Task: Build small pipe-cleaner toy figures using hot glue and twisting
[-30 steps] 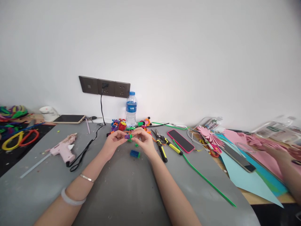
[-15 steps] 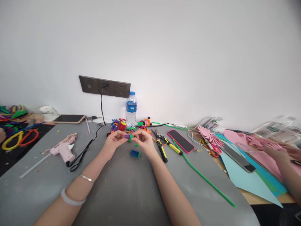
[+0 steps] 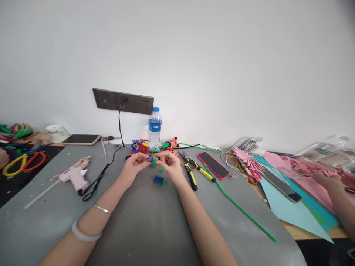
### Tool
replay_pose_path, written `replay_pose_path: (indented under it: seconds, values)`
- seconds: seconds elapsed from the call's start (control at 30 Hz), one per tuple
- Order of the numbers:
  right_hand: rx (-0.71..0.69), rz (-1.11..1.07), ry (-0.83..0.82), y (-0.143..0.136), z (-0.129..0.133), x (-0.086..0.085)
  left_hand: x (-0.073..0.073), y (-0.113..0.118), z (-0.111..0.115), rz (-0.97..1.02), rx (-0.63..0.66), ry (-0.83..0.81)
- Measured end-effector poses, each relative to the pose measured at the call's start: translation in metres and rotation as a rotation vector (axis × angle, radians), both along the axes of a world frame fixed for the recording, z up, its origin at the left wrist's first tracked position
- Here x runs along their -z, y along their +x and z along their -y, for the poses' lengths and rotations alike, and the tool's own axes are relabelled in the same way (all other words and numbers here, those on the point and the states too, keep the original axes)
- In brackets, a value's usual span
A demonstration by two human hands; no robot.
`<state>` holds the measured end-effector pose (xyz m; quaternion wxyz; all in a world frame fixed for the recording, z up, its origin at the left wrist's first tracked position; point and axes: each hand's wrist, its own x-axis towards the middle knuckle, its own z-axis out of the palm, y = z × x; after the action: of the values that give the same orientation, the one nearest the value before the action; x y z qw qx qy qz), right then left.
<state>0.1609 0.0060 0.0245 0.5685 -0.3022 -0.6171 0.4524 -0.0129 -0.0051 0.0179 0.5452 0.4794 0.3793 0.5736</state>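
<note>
Three dark wall plates point(image 3: 107, 99) line up left of upper centre. Three phones point(image 3: 213, 165) lie at left, right of centre and far right. One labelled bottle point(image 3: 155, 127) stands mid-frame; one glue gun point(image 3: 74, 175) lies left.

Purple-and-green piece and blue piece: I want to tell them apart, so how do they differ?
The purple-and-green piece is at the fingertips of the left hand, with the right hand close by; the blue piece lies on the gray mat. The blue piece looks compact and block-like, while the purple-and-green piece looks more irregular, though fingers partly hide it. Both show some green.
</note>
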Motion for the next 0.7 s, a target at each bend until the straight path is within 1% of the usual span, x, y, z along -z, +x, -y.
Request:
replay_pose_path:
  seconds: [0.1, 0.17, 0.23, 0.4, 0.7]
  values:
    - [0.057, -0.052, 0.0, 0.0012, -0.0024, 0.0017, -0.003, 0.0014, 0.0006, 0.051, -0.012, -0.046]
    - [0.109, -0.043, 0.0, 0.0016, -0.0043, 0.0034, -0.0036, 0.0018, 0.0003, 0.069, -0.025, -0.069]
    - [0.127, -0.014, -0.001, 0.0012, -0.0052, 0.0046, -0.003, 0.0016, -0.0003, 0.071, -0.029, -0.077]
    - [0.068, 0.029, -0.002, -0.0009, -0.0038, 0.0051, -0.0001, 0.0004, -0.0012, 0.041, -0.019, -0.065]
    - [0.057, 0.055, 0.028, -0.0003, -0.003, 0.006, -0.0029, 0.002, 0.0015, -0.014, -0.01, -0.028]
